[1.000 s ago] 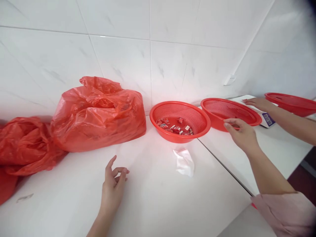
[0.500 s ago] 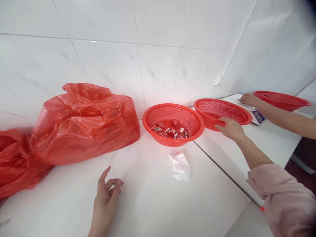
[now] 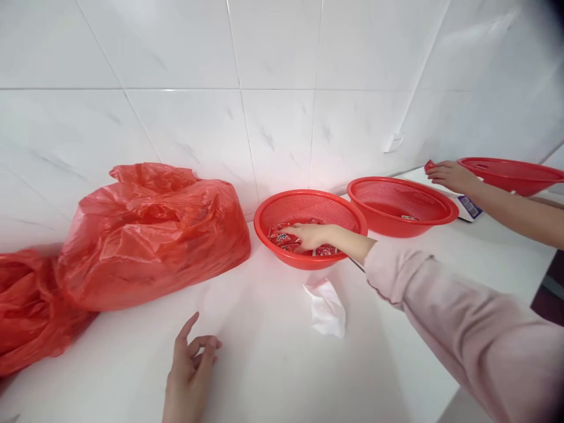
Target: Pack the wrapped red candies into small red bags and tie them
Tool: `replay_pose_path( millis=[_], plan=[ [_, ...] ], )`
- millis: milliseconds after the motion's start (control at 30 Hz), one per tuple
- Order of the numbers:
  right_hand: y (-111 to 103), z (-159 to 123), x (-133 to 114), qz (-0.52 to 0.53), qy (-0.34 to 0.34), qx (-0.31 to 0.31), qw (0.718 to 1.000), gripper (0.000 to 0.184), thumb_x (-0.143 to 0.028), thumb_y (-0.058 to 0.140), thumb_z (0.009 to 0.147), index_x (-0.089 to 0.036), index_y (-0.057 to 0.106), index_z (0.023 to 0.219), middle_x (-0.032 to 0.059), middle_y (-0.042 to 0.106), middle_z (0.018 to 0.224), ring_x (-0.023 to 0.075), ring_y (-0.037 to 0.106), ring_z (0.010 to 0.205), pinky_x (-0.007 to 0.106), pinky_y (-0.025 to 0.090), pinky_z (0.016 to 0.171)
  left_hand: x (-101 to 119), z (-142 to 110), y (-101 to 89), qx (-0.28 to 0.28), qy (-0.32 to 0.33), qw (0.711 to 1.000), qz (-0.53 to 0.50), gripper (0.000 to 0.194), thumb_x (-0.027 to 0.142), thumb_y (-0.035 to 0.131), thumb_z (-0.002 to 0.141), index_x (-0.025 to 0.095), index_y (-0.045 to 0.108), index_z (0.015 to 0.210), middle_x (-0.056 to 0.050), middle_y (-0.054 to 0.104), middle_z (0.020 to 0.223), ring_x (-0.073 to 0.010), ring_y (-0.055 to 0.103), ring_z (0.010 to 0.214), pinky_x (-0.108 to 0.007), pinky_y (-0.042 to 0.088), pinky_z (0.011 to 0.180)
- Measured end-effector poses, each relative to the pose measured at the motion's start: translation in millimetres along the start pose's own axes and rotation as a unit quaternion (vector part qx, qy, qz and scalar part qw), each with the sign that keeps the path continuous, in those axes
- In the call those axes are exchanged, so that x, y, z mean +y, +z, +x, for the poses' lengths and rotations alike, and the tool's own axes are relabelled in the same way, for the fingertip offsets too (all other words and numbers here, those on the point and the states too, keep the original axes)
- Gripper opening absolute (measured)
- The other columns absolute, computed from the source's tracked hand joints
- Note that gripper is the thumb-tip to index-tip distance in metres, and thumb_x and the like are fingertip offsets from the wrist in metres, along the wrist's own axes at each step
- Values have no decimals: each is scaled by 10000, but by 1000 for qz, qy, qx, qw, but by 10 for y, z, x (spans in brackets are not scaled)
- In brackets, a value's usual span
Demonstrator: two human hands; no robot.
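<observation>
Red wrapped packets [image 3: 278,236] are shown low inside the near red basket [image 3: 308,264], which is set on the white table [image 3: 264,367] close to the wall. The right hand [image 3: 314,236] is placed over the basket's front rim from the person's right, with the palm turned down. The near hand is therefore the right; the left hand [image 3: 187,376] is set well apart, in front of the basket and to its left. The right fingers are directed leftward and slightly away from the body. A packet with black-and-white lettering is seen directly at the fingertips, and its longer side appears to be laid roughly crosswise, nearly in line with the reach. A second packet [image 3: 325,251], marked with white lettering, is seen on the body side of the palm, near the front rim, and is also laid broadly crosswise. The right fingers are slightly parted from the thumb; whether anything is pinched cannot be told, as the tips are merged with the wrappers. The left fingers are loosely curled, with the index raised and nothing seen between them. A crumpled white tissue [image 3: 326,308] is situated just in front of the basket. Farther right, a red packet [image 3: 429,166] is held by a co-worker's hand [image 3: 450,175].
</observation>
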State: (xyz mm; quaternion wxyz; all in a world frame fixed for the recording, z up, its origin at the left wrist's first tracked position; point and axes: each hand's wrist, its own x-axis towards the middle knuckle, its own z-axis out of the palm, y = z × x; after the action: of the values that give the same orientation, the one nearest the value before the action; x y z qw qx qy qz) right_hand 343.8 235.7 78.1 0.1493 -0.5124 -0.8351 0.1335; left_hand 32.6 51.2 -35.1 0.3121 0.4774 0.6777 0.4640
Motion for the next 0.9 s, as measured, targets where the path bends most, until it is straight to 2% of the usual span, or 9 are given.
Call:
replay_pose_path(
  millis=[100, 200, 267, 400, 533, 633, 700, 800, 900],
  plan=[
    [36, 278, -188, 5, 7, 32, 999, 223, -314, 811, 642, -227, 717, 824, -6, 738, 906, 150, 657, 624, 320, 545, 718, -14, -19, 34, -1, 10, 1000, -13, 711, 610, 548, 807, 291, 369, 1417, 17, 648, 816, -205, 655, 745, -389, 529, 805],
    [-104, 472, -446, 4, -3, 95, 995, 151, -338, 686, 796, -219, 724, 880, 35, 731, 922, 222, 680, 810, 359, 517, 792, 12, -52, 3, 3, 20, 999, -47, 632, 546, 521, 855, 274, 374, 1406, 23, 626, 790, -169, 623, 672, -353, 536, 754],
    [-230, 540, -683, 22, -22, 139, 990, 222, -328, 548, 898, -197, 717, 957, 48, 728, 900, 218, 671, 860, 359, 498, 819, 56, -39, -154, 17, 46, 998, -50, 592, 507, 520, 876, 276, 376, 1402, 15, 627, 823, -145, 581, 616, -321, 533, 690],
    [-300, 477, -1249, 128, -97, 150, 976, 297, -280, 450, 945, -193, 683, 1108, -7, 692, 699, 148, 653, 704, 302, 493, 762, 153, 135, -943, 152, 142, 976, 56, 451, 461, 562, 877, 241, 523, 1269, -29, 656, 915, -167, 612, 744, -286, 512, 691],
    [-80, 267, -1724, 158, -167, 95, 969, 288, -260, 512, 903, -246, 673, 1141, 7, 728, 908, 158, 671, 829, 303, 500, 790, 214, 467, -1977, 314, 154, 910, 225, 312, 400, 476, 928, 208, 630, 1119, -62, 694, 1068, -203, 658, 933, -339, 522, 858],
    [115, 163, -1972, 147, -187, 54, 970, 238, -303, 531, 893, -256, 692, 1061, 14, 719, 1057, 178, 661, 921, 325, 506, 818, 241, 802, -2444, 315, 145, 896, 277, 268, 260, 463, 927, 162, 651, 1091, -94, 686, 1120, -217, 638, 1033, -377, 477, 977],
    [203, 117, -2095, 145, -194, 30, 970, 229, -328, 522, 896, -254, 693, 1029, 14, 711, 1097, 188, 655, 957, 334, 509, 817, 235, 1043, -2537, 258, 139, 906, 306, 213, 218, 532, 908, 171, 675, 1059, -87, 685, 1134, -221, 628, 1070, -403, 465, 1003],
    [266, 36, -2218, 132, -190, 3, 973, 232, -341, 514, 896, -260, 691, 1023, 15, 711, 1088, 195, 654, 957, 338, 511, 795, 172, 1350, -2469, 200, 110, 917, 327, 318, 298, 628, 897, 164, 613, 1185, -98, 627, 1237, -249, 603, 1120, -487, 483, 973],
    [273, -65, -2259, 119, -178, -12, 977, 223, -342, 507, 902, -266, 690, 1004, 4, 714, 1057, 187, 651, 927, 335, 505, 781, 98, 1493, -2371, 182, 76, 927, 318, 290, 346, 637, 897, 147, 630, 1107, -78, 658, 1110, -215, 646, 983, -439, 538, 862]
  ],
)
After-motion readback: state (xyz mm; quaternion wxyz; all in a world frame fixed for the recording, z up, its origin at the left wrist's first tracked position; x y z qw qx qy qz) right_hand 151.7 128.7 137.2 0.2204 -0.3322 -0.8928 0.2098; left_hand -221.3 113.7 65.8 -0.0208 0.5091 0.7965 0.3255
